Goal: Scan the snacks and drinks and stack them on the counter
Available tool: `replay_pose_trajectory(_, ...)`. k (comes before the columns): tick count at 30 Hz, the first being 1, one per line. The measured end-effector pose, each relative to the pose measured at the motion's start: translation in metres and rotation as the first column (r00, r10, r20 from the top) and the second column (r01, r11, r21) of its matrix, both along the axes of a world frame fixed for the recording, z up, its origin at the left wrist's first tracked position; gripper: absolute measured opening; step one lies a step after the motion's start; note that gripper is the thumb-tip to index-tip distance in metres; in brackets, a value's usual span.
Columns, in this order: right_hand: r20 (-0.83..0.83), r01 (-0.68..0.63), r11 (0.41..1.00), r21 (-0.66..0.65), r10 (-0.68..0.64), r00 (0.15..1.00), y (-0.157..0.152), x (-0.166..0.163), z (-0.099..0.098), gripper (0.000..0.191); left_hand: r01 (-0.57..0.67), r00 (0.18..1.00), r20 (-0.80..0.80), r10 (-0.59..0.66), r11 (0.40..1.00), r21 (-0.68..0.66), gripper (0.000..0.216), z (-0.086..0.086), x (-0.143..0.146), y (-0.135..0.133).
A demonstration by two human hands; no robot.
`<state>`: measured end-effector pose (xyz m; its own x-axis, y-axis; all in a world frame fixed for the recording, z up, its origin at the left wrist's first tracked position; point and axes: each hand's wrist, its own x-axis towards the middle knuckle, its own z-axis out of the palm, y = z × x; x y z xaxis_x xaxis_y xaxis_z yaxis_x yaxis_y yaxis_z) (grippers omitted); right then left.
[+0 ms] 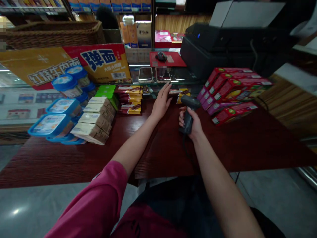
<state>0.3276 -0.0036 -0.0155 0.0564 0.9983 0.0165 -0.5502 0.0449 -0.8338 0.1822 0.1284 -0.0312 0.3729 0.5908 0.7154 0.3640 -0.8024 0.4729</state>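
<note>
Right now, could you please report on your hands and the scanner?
Right hand gripping scanner. Left hand open, stretched forward. Snack packs on both sides of left hand.

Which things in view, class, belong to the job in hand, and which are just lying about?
Seems in use:
scanner, held in the right hand
wrapped bars, on either side of the left hand
probably tubs, beige packs and red boxes, stacked on the table

Seems just lying about:
mouse, on a red mat
basket, at the back left
</note>
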Motion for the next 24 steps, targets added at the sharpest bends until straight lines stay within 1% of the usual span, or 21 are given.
replay_pose_trajectory(3,-0.024,0.048,0.999,0.001,-0.048,0.999,-0.001,0.006,-0.001,0.039,-0.022,0.999,-0.039,0.022,1.000,-0.005,0.047,-0.005,0.012,0.016)
replay_pose_trajectory(5,-0.033,0.070,0.998,0.002,-0.070,0.997,0.000,0.007,-0.001,0.036,-0.070,0.995,-0.067,0.069,0.997,-0.009,0.037,-0.008,0.013,0.019)
replay_pose_trajectory(8,-0.043,0.080,0.997,0.002,-0.080,0.996,0.000,0.007,-0.001,0.036,-0.139,0.988,-0.063,0.138,0.990,0.000,0.025,-0.006,0.007,0.013)
replay_pose_trajectory(10,-0.043,0.067,0.998,0.001,-0.067,0.997,-0.002,0.006,0.001,0.036,-0.130,0.991,-0.023,0.130,0.991,0.013,0.019,-0.002,0.002,0.006)
replay_pose_trajectory(12,-0.032,0.043,0.999,0.003,-0.043,0.999,-0.006,0.007,0.003,0.036,-0.096,0.994,0.047,0.096,0.995,-0.008,0.017,0.001,-0.002,-0.001)
replay_pose_trajectory(14,-0.022,0.000,1.000,0.005,0.000,1.000,-0.011,0.008,0.005,0.036,-0.069,0.985,0.155,0.081,0.994,-0.082,0.017,0.003,-0.006,-0.009)
replay_pose_trajectory(15,-0.021,-0.026,1.000,0.005,0.026,0.999,-0.013,0.008,0.006,0.036,-0.066,0.970,0.224,0.094,0.989,-0.133,0.017,0.002,-0.009,-0.013)
replay_pose_trajectory(18,-0.019,-0.118,0.993,-0.005,0.118,0.993,-0.018,0.007,0.009,0.037,-0.073,0.895,0.405,0.189,0.956,-0.285,0.019,-0.004,-0.018,-0.024)
replay_pose_trajectory(20,-0.011,-0.186,0.982,-0.014,0.186,0.983,-0.019,0.003,0.010,0.037,-0.052,0.862,0.449,0.235,0.923,-0.382,0.021,-0.009,-0.025,-0.029)
replay_pose_trajectory(22,0.004,-0.246,0.969,-0.029,0.247,0.969,-0.020,-0.002,0.010,0.038,0.005,0.860,0.454,0.234,0.885,-0.466,0.023,-0.012,-0.029,-0.032)
replay_pose_trajectory(24,0.029,-0.276,0.959,-0.059,0.278,0.960,-0.020,-0.007,0.009,0.039,0.054,0.862,0.454,0.226,0.849,-0.525,0.023,-0.014,-0.030,-0.032)
